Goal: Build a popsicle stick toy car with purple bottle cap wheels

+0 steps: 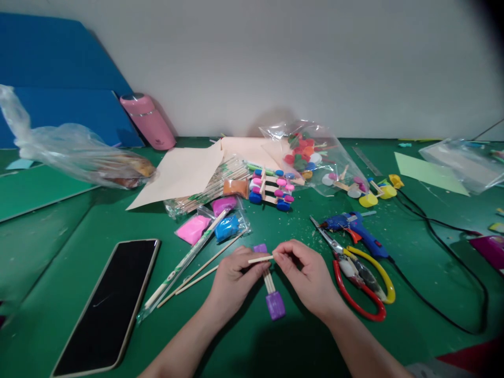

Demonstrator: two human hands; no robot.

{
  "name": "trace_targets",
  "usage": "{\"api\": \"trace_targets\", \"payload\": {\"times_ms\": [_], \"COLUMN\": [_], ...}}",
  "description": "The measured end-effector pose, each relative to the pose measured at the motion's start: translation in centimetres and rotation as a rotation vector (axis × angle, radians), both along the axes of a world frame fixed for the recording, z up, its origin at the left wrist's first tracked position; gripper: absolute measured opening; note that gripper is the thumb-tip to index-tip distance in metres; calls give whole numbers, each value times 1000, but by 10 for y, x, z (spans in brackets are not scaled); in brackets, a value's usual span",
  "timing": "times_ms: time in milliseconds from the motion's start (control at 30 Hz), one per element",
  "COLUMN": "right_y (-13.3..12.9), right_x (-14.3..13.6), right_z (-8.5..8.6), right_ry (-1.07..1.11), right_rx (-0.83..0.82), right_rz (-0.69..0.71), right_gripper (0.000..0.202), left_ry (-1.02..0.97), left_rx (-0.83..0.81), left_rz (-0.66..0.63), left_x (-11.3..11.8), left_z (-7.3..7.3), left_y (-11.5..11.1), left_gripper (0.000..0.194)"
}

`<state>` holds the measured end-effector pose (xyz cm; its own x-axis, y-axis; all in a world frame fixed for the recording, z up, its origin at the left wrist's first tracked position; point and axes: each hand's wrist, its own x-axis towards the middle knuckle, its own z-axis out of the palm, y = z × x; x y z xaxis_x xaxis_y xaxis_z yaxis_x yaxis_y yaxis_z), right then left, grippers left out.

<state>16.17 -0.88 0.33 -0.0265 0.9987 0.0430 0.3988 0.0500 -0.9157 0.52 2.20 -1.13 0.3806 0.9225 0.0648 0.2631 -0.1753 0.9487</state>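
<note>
A short wooden stick [260,259] spans the space between my two hands. The fingertips of my right hand [305,273] pinch its right end. My left hand [236,278] is closed, with the stick's other end between thumb and forefinger; its remaining fingers are hidden underneath. Below the hands, several thin sticks [269,281] run side by side between a purple block [275,305] near me and another purple block [260,249] farther off. My left fingertips partly cover these sticks, and I cannot tell whether they touch them.
Scissors [360,283] and a blue glue gun [356,231] with a cord lie right. A phone [108,304] and long sticks [197,270] lie left. Behind are clay packets [227,227], a stick-and-clay model [271,190], a bag of caps [311,157] and a pink bottle [148,121].
</note>
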Motion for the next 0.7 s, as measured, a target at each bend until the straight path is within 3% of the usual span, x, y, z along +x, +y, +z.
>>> {"api": "trace_targets", "payload": {"times_ms": [700], "right_y": [5], "right_x": [6], "right_z": [5], "right_ry": [-59], "right_rx": [17], "right_rz": [85], "right_gripper": [17], "left_ry": [67], "left_rx": [23], "left_rz": [-41], "left_x": [-1], "left_z": [4], "left_y": [1], "left_gripper": [19]}}
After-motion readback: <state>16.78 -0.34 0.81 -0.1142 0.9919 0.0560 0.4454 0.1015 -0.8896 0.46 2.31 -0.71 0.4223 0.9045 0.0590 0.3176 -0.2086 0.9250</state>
